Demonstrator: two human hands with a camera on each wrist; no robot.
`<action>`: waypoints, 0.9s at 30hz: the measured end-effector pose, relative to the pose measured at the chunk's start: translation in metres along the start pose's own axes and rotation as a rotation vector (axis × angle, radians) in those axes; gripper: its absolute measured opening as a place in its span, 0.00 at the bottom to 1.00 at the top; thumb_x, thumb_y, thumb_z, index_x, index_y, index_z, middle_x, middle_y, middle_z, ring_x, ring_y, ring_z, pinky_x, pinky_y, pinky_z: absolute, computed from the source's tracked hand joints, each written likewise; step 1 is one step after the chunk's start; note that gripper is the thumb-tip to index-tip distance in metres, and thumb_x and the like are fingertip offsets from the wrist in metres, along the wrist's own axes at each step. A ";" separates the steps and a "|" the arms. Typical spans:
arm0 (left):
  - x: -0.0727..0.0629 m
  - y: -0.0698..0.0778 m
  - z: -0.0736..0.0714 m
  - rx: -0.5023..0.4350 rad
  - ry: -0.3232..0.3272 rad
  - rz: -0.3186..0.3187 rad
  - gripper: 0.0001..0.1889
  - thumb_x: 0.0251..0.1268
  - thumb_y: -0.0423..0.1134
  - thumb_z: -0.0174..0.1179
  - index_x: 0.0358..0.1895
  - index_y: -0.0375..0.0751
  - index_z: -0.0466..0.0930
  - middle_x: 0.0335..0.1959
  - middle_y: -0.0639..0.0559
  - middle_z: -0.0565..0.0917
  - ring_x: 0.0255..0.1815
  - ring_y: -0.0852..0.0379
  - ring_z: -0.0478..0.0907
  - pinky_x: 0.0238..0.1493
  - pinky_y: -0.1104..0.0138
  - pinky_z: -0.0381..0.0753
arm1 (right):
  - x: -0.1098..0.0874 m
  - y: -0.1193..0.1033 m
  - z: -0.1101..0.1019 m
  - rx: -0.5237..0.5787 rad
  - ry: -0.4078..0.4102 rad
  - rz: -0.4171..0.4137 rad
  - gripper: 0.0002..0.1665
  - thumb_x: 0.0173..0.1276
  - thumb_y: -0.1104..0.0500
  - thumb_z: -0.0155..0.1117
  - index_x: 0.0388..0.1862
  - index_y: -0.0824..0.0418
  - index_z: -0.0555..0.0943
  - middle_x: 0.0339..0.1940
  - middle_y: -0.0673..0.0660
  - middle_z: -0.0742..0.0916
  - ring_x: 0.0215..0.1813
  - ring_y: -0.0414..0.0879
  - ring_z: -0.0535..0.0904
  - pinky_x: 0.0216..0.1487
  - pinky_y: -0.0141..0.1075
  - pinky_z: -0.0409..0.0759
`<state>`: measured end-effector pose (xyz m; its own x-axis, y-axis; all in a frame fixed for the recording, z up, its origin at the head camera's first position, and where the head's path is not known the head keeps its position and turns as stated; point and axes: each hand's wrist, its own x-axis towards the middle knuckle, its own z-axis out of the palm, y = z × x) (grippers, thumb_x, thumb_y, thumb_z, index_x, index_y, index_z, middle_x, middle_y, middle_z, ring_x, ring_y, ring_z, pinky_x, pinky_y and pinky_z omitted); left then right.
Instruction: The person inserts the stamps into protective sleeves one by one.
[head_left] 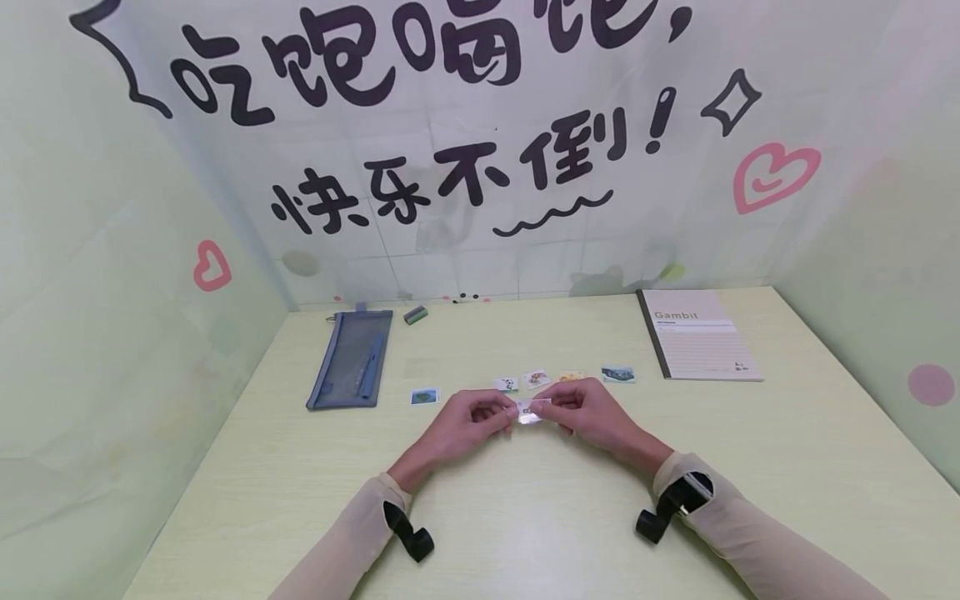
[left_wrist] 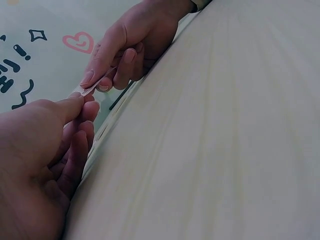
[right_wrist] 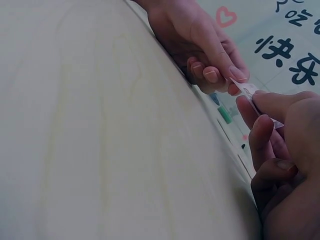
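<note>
A small, thin white card (head_left: 531, 412), stamp-like in size with a faint print, is stretched between the two hands just above the table. My left hand (head_left: 465, 425) pinches its left edge between thumb and fingers. On the opposite side, my right hand (head_left: 596, 421) grips it the same way, thumb on top. In the right wrist view the card (right_wrist: 248, 93) slants between both sets of fingertips. Beyond the hands lie several small picture cards: a blue-green one (head_left: 424, 397) at left, a black-and-white one (head_left: 507, 384), a reddish one (head_left: 537, 378), and a dark blue one (head_left: 618, 374).
A blue mesh zip pouch (head_left: 337, 358) with a blue pen (head_left: 370, 373) lies at the back left. Beside it is a small dark green block (head_left: 415, 315). A notebook (head_left: 701, 346) lies at the back right. Printed curtains border the table (head_left: 540, 517).
</note>
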<state>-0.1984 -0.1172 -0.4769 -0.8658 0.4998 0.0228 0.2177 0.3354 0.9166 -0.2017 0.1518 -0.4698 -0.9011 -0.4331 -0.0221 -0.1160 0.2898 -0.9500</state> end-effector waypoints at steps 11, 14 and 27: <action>0.002 0.001 0.001 0.018 0.015 0.015 0.10 0.81 0.52 0.65 0.50 0.55 0.91 0.35 0.55 0.91 0.33 0.58 0.83 0.37 0.70 0.80 | 0.000 0.000 0.000 -0.008 0.030 -0.001 0.14 0.76 0.46 0.74 0.52 0.51 0.93 0.20 0.54 0.83 0.23 0.42 0.74 0.28 0.31 0.71; 0.003 0.002 0.002 0.028 0.032 0.004 0.09 0.80 0.52 0.65 0.49 0.56 0.91 0.35 0.56 0.91 0.33 0.60 0.83 0.38 0.71 0.81 | 0.000 0.001 0.001 -0.023 0.041 0.007 0.14 0.75 0.45 0.75 0.51 0.50 0.93 0.20 0.53 0.83 0.22 0.42 0.74 0.28 0.32 0.71; 0.000 0.003 0.001 0.054 0.080 -0.042 0.08 0.77 0.50 0.70 0.45 0.52 0.90 0.39 0.56 0.91 0.38 0.61 0.86 0.44 0.70 0.84 | 0.006 -0.003 0.010 -0.220 0.125 -0.129 0.11 0.70 0.52 0.80 0.50 0.46 0.92 0.41 0.49 0.92 0.25 0.38 0.78 0.28 0.30 0.75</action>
<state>-0.1974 -0.1155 -0.4748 -0.9076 0.4194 0.0183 0.2020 0.3981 0.8948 -0.2023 0.1402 -0.4698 -0.9159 -0.3740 0.1458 -0.3086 0.4236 -0.8517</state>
